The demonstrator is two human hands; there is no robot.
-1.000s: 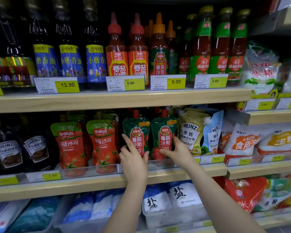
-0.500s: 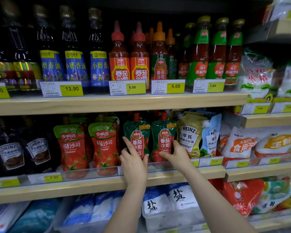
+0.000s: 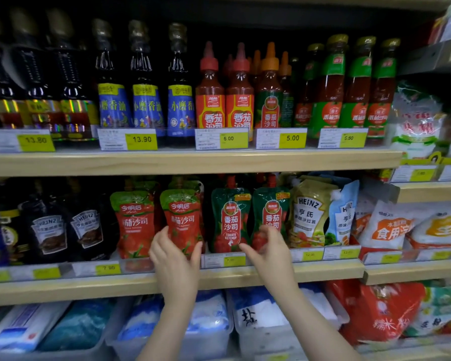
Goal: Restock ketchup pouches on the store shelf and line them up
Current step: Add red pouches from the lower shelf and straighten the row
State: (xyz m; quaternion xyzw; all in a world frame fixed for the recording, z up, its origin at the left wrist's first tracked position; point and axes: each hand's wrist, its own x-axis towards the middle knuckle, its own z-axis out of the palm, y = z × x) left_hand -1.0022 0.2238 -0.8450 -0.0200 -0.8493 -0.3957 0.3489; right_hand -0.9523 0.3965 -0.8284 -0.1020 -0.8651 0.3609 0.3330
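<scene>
Hands [image 3: 176,259] [image 3: 267,252] touch red [image 3: 181,220] and green ketchup pouches [image 3: 270,217].

You face pale wooden store shelves [image 3: 193,162] edged with yellow price tags [image 3: 141,139]; dark recesses sit behind the stock.

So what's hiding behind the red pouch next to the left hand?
Behind the red pouch another pouch's green top peeks out. Its lower part is covered.

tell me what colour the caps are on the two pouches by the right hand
Red caps on dark green pouches, clearest in the head view.
</scene>
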